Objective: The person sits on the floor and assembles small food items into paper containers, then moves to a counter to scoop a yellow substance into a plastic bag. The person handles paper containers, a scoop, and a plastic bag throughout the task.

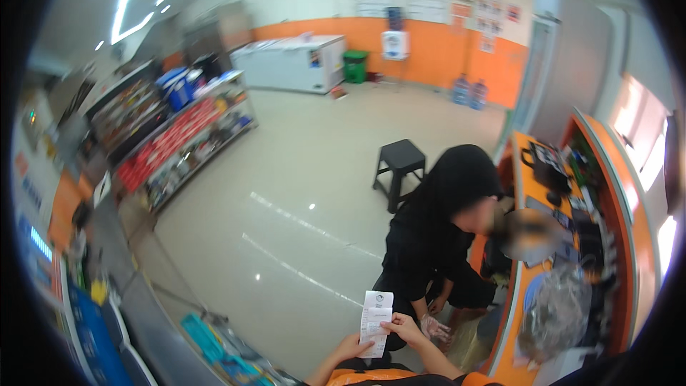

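A long white paper receipt [377,309] with dark print stands upright in front of my body at the bottom centre. My left hand [351,347] pinches its lower left edge. On the other side, my right hand [405,329] grips the right edge a little higher, with the thumb over the paper. Close by on the right, a person in black clothes and a black head covering [429,225] bends forward. That person's hand [433,326], seemingly in a clear plastic glove, hangs low beside my right forearm.
An orange counter [524,144] on the right bears a clear plastic bag [559,307] and several devices. A black stool [400,166] stands behind the person. On the left are a loaded shelf rack [179,136] and a steel worktop [153,314]. A white chest freezer [293,64] lines the back.
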